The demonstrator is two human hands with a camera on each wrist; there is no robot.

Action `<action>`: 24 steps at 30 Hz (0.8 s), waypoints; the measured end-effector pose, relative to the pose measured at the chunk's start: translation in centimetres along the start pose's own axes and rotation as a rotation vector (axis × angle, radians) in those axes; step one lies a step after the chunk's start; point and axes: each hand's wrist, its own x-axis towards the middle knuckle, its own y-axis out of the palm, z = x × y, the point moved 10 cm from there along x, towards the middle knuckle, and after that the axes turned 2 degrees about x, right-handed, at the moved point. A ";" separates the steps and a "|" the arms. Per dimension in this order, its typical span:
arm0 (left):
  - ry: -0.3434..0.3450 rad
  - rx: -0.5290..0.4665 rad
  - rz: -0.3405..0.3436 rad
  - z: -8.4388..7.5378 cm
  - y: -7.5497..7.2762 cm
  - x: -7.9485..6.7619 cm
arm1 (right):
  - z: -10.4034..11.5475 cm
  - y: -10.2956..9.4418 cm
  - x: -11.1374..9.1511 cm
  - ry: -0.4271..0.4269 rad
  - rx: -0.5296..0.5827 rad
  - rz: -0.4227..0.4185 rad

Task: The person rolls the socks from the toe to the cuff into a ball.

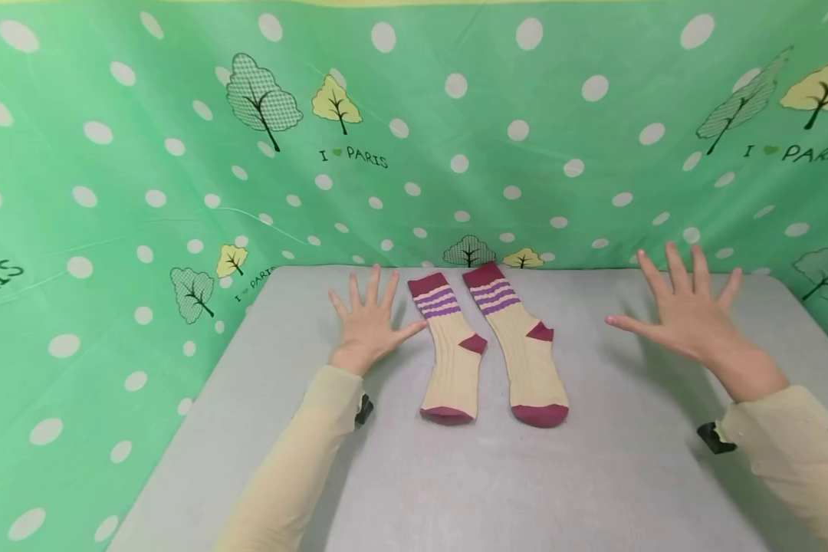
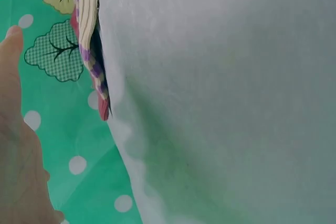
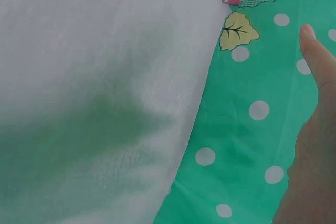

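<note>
Two cream socks with maroon cuffs, heels and toes and purple stripes lie side by side, cuffs away from me. The left sock is just right of my left hand, whose thumb tip overlaps its edge in the head view. My left fingers are spread and straight, holding nothing. The right sock lies a little apart from the other. Further right, my right hand hovers over its own shadow with fingers spread wide, also holding nothing. A sock's striped cuff shows edge-on in the left wrist view.
A grey cloth-covered table lies beneath the socks. Behind it and to both sides hangs a green curtain with white dots and printed trees. Each sleeve carries a small black device at the wrist.
</note>
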 end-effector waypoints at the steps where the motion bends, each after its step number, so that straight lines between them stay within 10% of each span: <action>1: 0.002 -0.007 -0.001 -0.1 0.0 0.1 | 0.0 0.0 0.0 -0.001 0.000 -0.001; 24: 0.029 -0.015 0.001 -1.8 0.2 0.3 | 3.1 1.4 0.8 -0.024 -0.011 0.082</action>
